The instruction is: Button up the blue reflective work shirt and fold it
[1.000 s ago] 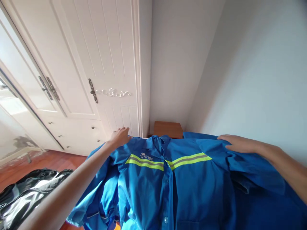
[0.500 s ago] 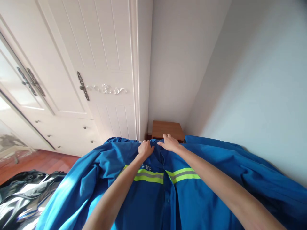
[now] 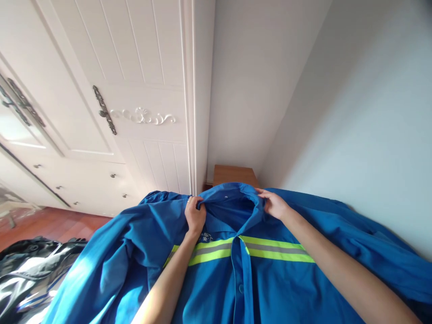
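Note:
A blue work jacket (image 3: 212,288) lies spread out in front of me, front side up, with a yellow-green and grey reflective band across its chest. Its collar (image 3: 226,193) stands raised in a loop at the far end. On the left side of that collar, my left hand (image 3: 195,215) is closed, fingers curled round the cloth. My right hand (image 3: 272,204) pinches the collar's right side, with the fingertips behind the fabric. A button shows on the front placket below the band.
A white wardrobe (image 3: 145,99) with dark metal handles stands at the left. Behind the collar is a small brown wooden cabinet (image 3: 232,173) against the wall. Dark and pale clothes or bags (image 3: 37,270) lie at lower left, near the reddish wooden floor (image 3: 74,220).
The collar has been lifted and spread from a flat fold into an open loop. My hands have moved apart, left hand leftward and right hand rightward.

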A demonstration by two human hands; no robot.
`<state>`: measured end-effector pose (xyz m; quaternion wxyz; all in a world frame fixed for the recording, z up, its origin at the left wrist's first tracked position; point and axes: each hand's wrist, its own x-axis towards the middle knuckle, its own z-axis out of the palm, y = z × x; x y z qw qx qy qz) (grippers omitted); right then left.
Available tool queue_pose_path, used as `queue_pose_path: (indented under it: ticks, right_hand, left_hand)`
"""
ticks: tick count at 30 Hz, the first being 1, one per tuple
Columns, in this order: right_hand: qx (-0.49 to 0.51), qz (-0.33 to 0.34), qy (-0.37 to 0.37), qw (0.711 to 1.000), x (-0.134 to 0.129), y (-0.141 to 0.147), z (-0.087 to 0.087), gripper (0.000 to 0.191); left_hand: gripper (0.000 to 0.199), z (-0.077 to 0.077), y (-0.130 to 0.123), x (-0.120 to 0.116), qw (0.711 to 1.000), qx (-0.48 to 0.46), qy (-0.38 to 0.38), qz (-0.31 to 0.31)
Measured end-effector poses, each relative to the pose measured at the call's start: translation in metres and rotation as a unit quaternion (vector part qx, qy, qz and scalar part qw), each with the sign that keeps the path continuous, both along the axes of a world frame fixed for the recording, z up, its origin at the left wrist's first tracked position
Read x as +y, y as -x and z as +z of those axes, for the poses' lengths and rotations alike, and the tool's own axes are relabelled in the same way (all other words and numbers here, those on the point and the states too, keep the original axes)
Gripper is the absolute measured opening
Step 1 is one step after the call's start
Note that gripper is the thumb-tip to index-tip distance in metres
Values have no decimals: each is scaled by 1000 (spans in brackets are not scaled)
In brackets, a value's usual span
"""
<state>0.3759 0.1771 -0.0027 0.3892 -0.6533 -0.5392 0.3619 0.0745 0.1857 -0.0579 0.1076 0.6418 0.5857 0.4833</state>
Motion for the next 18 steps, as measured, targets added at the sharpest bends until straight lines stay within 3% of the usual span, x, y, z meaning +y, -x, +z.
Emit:
queue_pose_path:
  ticks: [4,8,12,15,18]
  right_hand:
    - [20,-8,1,1000,-32,-23,-6,34]
    - [-43,-37,-19,998,-51,-27,-12,34]
    - [-148,-58,-109,981,-64,-9,6,31]
    - [-309,30,-198,930,-70,18,27,29]
    - [-476,99,-137,863,-66,45,33,32]
  left_hand:
    - [14,10,4,-8,1000,23,-18,-7]
    - [14,15,8,-9,998,51,-11,-37]
    - [16,16,7,-8,997,31,6,-74]
    - [20,18,6,-10,996,35,-1,-77]
    - [22,21,7,-12,994,41,-14,-97]
